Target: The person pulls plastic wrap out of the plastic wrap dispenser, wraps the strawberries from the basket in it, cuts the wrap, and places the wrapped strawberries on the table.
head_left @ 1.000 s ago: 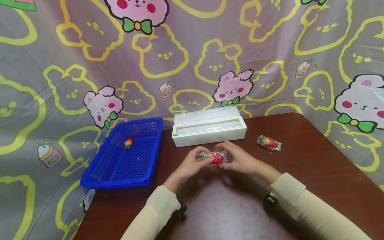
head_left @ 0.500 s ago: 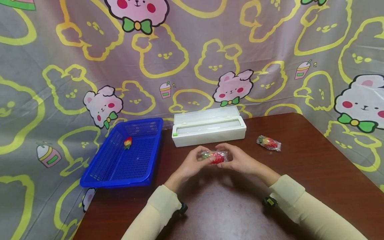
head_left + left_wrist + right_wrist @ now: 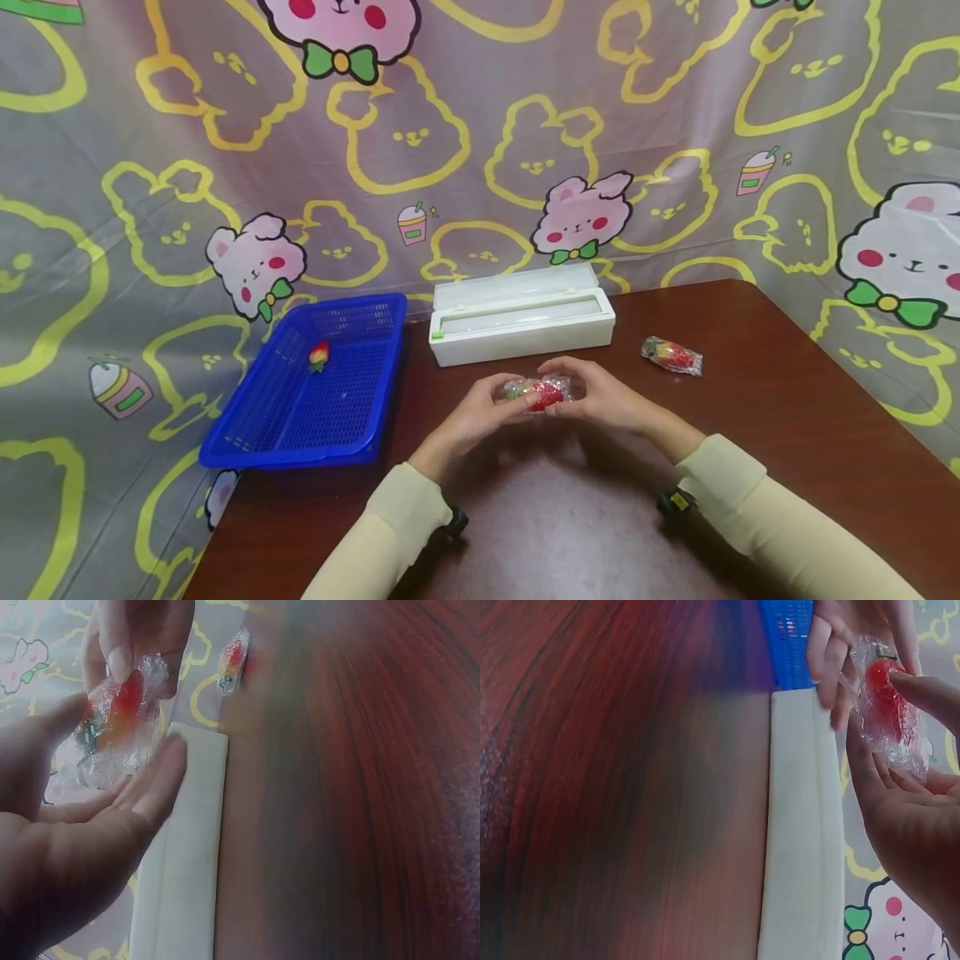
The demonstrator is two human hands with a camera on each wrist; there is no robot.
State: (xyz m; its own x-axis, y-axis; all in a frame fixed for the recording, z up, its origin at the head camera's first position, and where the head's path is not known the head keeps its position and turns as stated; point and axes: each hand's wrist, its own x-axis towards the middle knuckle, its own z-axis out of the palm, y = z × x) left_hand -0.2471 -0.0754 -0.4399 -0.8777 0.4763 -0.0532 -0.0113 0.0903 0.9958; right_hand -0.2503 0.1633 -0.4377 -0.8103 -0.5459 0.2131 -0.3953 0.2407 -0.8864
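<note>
A red strawberry [image 3: 546, 395] in clear plastic wrap is held between both hands above the table. My left hand [image 3: 477, 412] grips its green leafy end from the left, with the thumb over the near side. From the right, my right hand [image 3: 606, 400] holds the red end, its thumb pressing the wrapped fruit in the right wrist view. Crinkled plastic wrap [image 3: 112, 766] sticks out loosely between the fingers in the left wrist view. A second wrapped strawberry [image 3: 672, 357] lies on the table to the right of the hands.
Behind the hands stands a long white wrap dispenser box [image 3: 525, 342] with its lid raised. A blue plastic basket [image 3: 300, 457] at the left contains one unwrapped strawberry [image 3: 318, 357]. A patterned curtain [image 3: 480, 125] hangs behind the brown table [image 3: 787, 433].
Both hands keep hold of the wrapped strawberry in nearly the same spot. Only slight shifts of the fingers and the wrap are visible. The other things stay where they were.
</note>
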